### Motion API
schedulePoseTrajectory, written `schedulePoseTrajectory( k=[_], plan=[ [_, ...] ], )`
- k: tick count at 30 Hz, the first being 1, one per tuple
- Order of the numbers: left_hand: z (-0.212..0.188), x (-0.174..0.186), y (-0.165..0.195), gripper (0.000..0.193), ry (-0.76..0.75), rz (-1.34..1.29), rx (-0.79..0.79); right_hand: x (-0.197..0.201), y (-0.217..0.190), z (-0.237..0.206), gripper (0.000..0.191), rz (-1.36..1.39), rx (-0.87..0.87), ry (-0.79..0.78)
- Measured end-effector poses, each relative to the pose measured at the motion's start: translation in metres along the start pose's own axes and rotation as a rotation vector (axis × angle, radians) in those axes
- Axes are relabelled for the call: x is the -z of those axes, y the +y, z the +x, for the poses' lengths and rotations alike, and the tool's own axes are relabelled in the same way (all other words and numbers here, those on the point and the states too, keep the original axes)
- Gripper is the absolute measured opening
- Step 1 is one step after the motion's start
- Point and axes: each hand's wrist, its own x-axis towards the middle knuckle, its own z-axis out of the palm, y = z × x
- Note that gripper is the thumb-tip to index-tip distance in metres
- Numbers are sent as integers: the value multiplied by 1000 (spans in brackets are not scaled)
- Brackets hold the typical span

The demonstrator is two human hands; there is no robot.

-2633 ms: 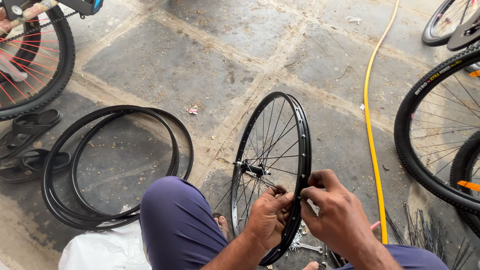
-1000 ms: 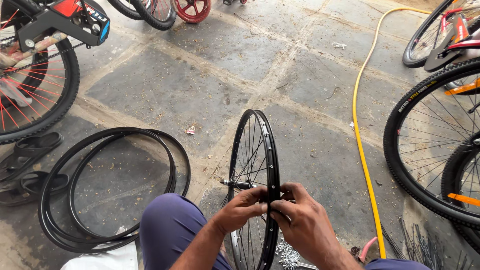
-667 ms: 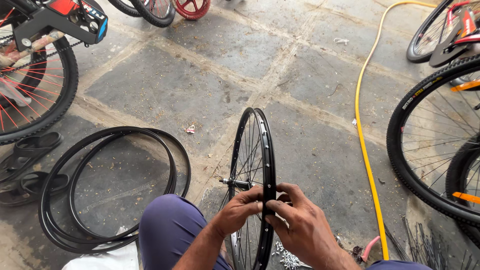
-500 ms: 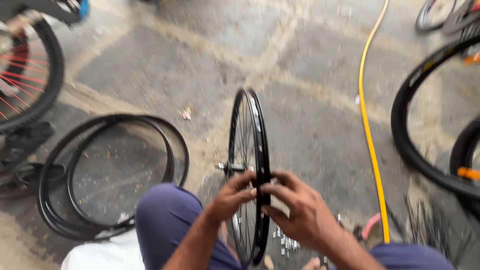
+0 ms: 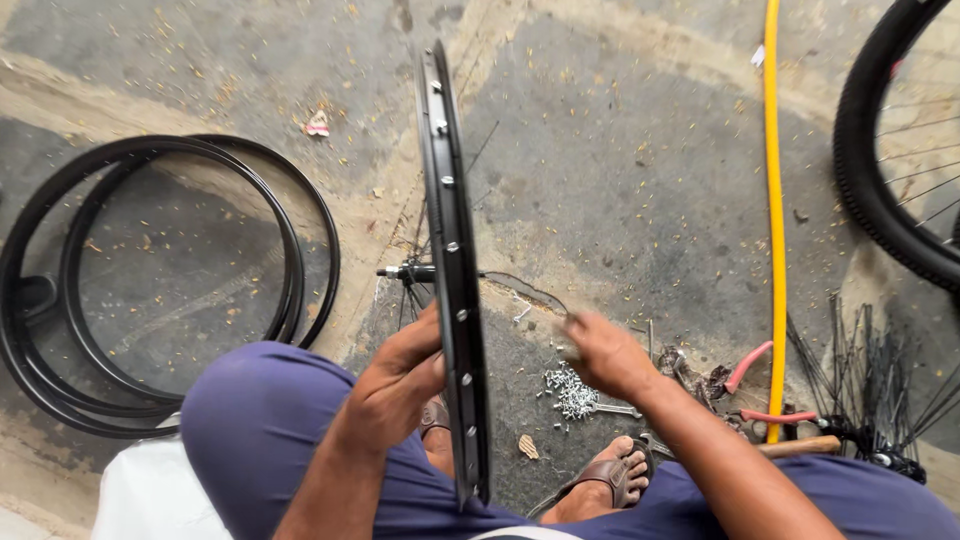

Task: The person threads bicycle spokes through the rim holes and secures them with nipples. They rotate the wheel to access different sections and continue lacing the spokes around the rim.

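A black bicycle wheel rim (image 5: 447, 200) with spokes and a hub axle (image 5: 403, 271) stands upright on edge between my knees, seen almost edge-on. My left hand (image 5: 398, 385) grips the rim's left side near its lower part. My right hand (image 5: 605, 352) is off the rim, out to the right, above a small heap of silver spoke nipples (image 5: 572, 389) on the floor. Its fingers are blurred and curled; whether they hold anything is unclear.
Two black tyres (image 5: 150, 290) lie flat on the concrete at left. A yellow hose (image 5: 773, 200) runs down the right side. Red-handled pliers (image 5: 752, 390), a wooden-handled tool (image 5: 800, 446), a bundle of loose spokes (image 5: 870, 390) and another bicycle wheel (image 5: 900, 170) are at right.
The camera has tipped downward and closer. My right hand has left the rim and moved right toward the nipples on the floor. My left hand stays on the rim.
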Motion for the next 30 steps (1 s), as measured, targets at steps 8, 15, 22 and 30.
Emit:
schedulePoseTrajectory(
  k=[8, 15, 22, 30],
  plan=[
    [-12, 2, -6, 39, 193, -108, 163, -88, 48, -45, 85, -291, 248, -846],
    [3, -9, -3, 44, 250, -209, 282, -110, 68, -62, 61, -204, 488, -486],
    [13, -12, -4, 48, 240, -288, 134, -111, 69, -55, 29, -140, 161, -742],
    [9, 4, -25, 38, 152, -168, 8, -79, 69, -30, 16, 1039, -584, -526]
  ],
)
